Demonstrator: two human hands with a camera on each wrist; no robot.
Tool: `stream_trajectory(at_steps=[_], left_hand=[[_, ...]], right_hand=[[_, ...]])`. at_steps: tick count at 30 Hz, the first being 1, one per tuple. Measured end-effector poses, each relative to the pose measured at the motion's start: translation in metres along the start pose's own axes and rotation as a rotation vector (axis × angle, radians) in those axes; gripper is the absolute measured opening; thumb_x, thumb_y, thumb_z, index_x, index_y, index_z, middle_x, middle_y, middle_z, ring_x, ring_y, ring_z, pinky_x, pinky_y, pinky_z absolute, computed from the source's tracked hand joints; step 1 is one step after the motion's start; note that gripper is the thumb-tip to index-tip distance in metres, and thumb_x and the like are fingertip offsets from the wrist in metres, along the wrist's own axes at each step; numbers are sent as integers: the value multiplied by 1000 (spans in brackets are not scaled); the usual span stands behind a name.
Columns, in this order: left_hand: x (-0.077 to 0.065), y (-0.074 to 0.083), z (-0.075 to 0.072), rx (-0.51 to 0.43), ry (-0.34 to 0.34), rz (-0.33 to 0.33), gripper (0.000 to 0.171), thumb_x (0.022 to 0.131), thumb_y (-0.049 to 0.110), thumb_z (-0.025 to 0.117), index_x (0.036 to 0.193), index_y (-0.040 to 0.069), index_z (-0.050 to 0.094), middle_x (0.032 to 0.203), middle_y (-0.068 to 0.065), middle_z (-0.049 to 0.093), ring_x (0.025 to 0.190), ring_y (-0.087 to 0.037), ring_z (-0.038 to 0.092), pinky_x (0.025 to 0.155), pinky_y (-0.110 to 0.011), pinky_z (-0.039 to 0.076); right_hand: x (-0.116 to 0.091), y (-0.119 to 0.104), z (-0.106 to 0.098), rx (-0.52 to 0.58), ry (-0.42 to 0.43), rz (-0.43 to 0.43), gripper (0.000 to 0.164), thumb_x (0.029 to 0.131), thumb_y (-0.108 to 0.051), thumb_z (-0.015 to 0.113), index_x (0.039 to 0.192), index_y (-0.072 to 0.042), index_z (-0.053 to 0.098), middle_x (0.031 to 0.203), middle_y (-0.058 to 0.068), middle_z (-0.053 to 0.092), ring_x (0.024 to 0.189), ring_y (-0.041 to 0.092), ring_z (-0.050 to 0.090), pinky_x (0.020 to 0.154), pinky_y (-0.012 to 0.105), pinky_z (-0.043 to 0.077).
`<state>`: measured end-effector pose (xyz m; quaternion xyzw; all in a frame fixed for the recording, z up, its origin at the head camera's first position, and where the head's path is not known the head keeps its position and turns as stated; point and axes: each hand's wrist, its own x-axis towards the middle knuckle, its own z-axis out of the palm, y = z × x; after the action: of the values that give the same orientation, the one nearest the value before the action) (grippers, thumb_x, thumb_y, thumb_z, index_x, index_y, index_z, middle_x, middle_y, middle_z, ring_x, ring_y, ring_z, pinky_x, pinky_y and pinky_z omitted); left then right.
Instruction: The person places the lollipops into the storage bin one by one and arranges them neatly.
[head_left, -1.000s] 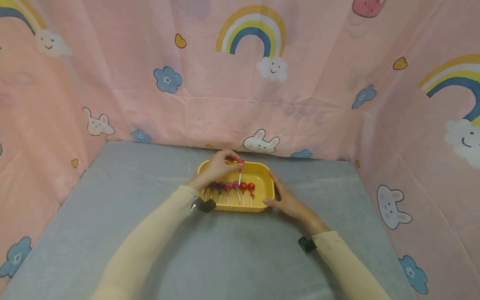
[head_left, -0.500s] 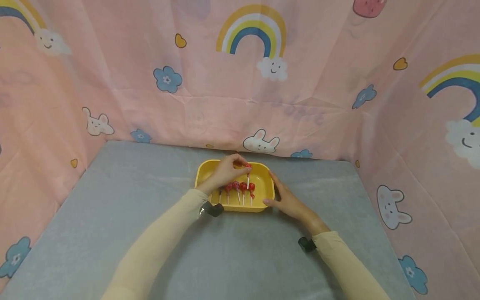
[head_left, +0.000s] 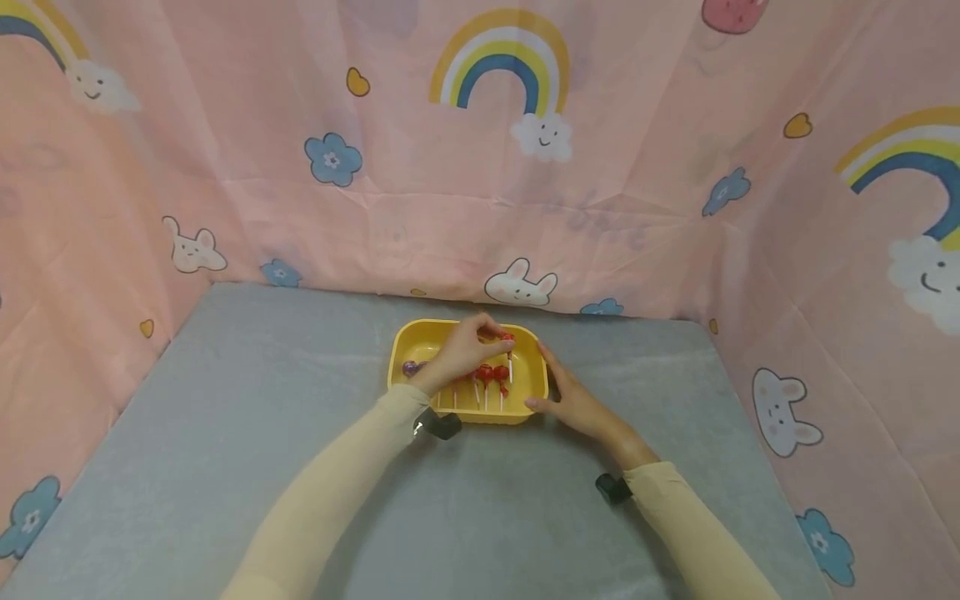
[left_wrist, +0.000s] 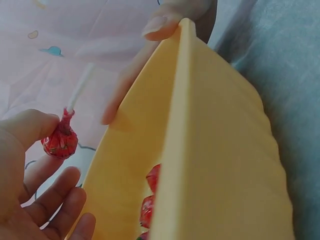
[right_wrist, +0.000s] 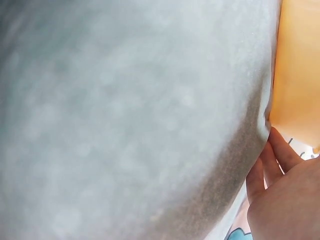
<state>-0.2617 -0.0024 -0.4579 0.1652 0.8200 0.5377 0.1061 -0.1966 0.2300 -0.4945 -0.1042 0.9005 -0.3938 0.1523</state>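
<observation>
My left hand (head_left: 462,350) pinches a red-wrapped lollipop (left_wrist: 61,142) by its round head, between thumb and index finger. In the head view its white stick points down over the right part of a yellow tray (head_left: 412,335). Along the tray's front lies a row of several lollipops, with a purple one (head_left: 409,367) at the left and a red one (head_left: 501,374) at the right. My left hand and wrist hide part of this row. My right hand (head_left: 579,406) holds the tray's right end, thumb at the front corner and fingers along the outer side.
A grey cloth (head_left: 480,508) covers the table under the tray. Pink curtains (head_left: 420,225) printed with rainbows and rabbits hang along the back and both sides. A dark band or device (head_left: 438,423) sits at my left wrist, another dark piece (head_left: 613,488) at the right.
My left hand has moved to the right and slightly nearer, carrying the red lollipop from mid-tray to over its right part. Purple lollipops at the left show again. The right hand has stayed put.
</observation>
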Motion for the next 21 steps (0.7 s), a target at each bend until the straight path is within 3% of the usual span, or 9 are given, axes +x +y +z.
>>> stream_trajectory(at_steps=[10, 16, 21], left_hand=[[4, -12, 11, -6, -16, -7, 28, 89, 36, 74, 105, 15, 66, 107, -1, 67, 102, -17, 62, 93, -33, 56], [7, -11, 18, 21, -27, -28, 28, 89, 37, 74, 105, 16, 65, 109, -1, 66, 99, -17, 61, 94, -32, 56], [6, -12, 22, 21, -30, -6, 25, 89, 34, 74, 103, 15, 66, 108, -2, 68, 97, -18, 61, 94, -33, 56]], right_hand=[[1, 1, 1, -4, 4, -44, 100, 90, -42, 70, 158, -41, -5, 168, 15, 9, 153, 42, 16, 120, 67, 18], [0, 1, 0, -15, 0, -14, 101, 90, -46, 69, 157, -42, -5, 168, 14, 9, 153, 41, 15, 120, 67, 17], [0, 1, 0, -12, 0, 7, 100, 89, -49, 69, 157, -43, -5, 169, 12, 8, 154, 41, 13, 120, 67, 17]])
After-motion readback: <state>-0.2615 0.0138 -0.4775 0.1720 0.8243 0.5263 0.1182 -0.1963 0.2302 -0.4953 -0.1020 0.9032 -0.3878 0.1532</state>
